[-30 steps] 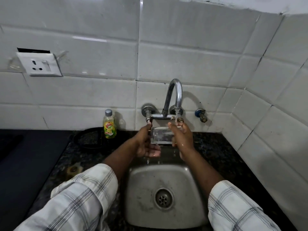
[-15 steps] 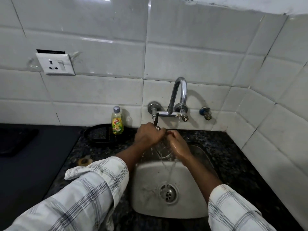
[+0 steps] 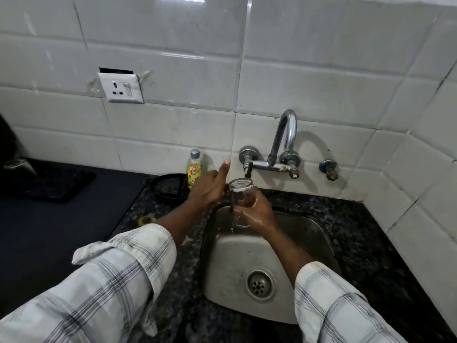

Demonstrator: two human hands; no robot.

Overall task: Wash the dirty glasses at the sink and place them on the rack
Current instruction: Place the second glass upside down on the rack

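A clear glass (image 3: pixel 241 193) stands upright above the back rim of the steel sink (image 3: pixel 230 258). My right hand (image 3: pixel 257 212) is wet and grips its lower half from the right. Water drips off the glass into the basin. My left hand (image 3: pixel 210 186) is off the glass, just to its left. One of its digits points up beside the black lever (image 3: pixel 248 169) of the wall tap (image 3: pixel 284 142) without touching it. The rest of its fingers are hidden behind the hand. No rack is in view.
A yellow dish soap bottle (image 3: pixel 194 172) stands against the tiles left of the tap, beside a black ring-shaped object (image 3: pixel 168 188). A dark mat (image 3: pixel 52 184) lies on the left counter. A wall socket (image 3: pixel 121 87) sits above, and tiled walls close the corner on the right.
Both hands were rubbing the glass under the tap. Now my left hand has let go and risen toward the tap lever, while my right hand holds the glass upright.
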